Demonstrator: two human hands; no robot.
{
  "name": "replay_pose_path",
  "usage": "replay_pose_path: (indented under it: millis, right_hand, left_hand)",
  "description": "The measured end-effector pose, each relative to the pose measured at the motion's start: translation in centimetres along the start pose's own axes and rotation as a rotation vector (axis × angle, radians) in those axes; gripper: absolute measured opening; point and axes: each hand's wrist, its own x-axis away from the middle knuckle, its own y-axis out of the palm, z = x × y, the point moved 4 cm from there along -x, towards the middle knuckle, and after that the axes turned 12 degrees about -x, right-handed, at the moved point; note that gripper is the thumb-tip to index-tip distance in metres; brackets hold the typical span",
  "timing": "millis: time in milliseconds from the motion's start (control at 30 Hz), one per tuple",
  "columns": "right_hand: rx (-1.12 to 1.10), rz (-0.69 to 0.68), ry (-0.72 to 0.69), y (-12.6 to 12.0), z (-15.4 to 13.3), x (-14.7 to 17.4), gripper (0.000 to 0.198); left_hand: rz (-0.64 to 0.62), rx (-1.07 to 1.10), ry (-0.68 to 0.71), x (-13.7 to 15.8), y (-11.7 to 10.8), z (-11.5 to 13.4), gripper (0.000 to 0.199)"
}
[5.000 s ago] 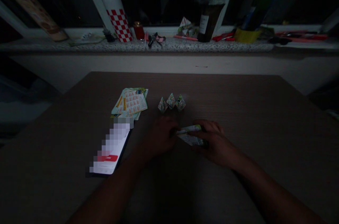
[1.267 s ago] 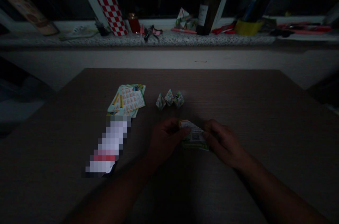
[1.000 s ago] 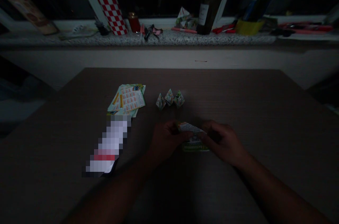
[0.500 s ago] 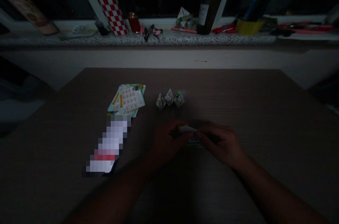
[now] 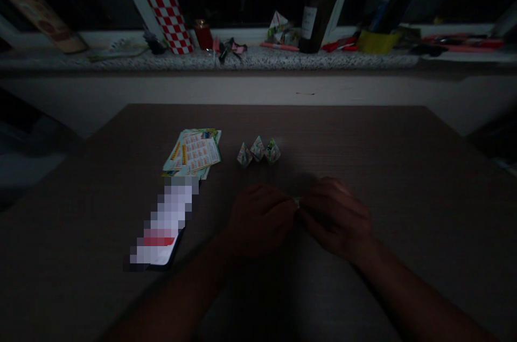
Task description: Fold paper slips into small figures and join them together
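Head view: left hand (image 5: 262,219) and right hand (image 5: 338,217) pinch mostly hidden paper (image 5: 297,202) between them; edges should align before firm creasing.

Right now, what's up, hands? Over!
Left hand, right hand: both closed on paper, mostly hidden. Three folded shapes just beyond. Phone left of hands, not blocking.

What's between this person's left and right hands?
In the head view, a pale sliver, apparently paper, shows between the left hand and right hand; the rest is hidden.
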Motion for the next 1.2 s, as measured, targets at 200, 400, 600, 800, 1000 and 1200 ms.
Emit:
replay_pose_path:
  millis: [200,400,600,800,1000,1200]
  right_hand:
    - [-0.013,-0.006,-0.025,0.2,-0.4,-0.2,0.019]
    - [-0.027,0.017,0.109,0.4,0.4,0.1,0.012]
    - [0.008,0.019,0.237,-0.3,1.5,0.0,0.012]
    - [0.028,0.095,0.368,-2.1,3.2,0.4,0.010]
    - [-0.079,0.002,0.218,-0.7,1.9,0.2,0.028]
    - [-0.197,0.052,0.209,0.2,1.5,0.3,0.008]
  left_hand:
    - [-0.103,-0.050,0.053,-0.4,-0.3,0.7,0.012]
    - [-0.027,-0.099,0.148,-0.4,-0.5,0.9,0.010]
    - [0.043,-0.140,0.177,-0.4,-1.1,0.8,0.010]
    - [0.093,-0.105,0.123,-0.4,-2.0,0.4,0.013]
    - [0.046,0.033,-0.055,-0.2,-1.3,-0.5,0.013]
    - [-0.152,0.413,-0.588,0.9,1.2,-1.6,0.016]
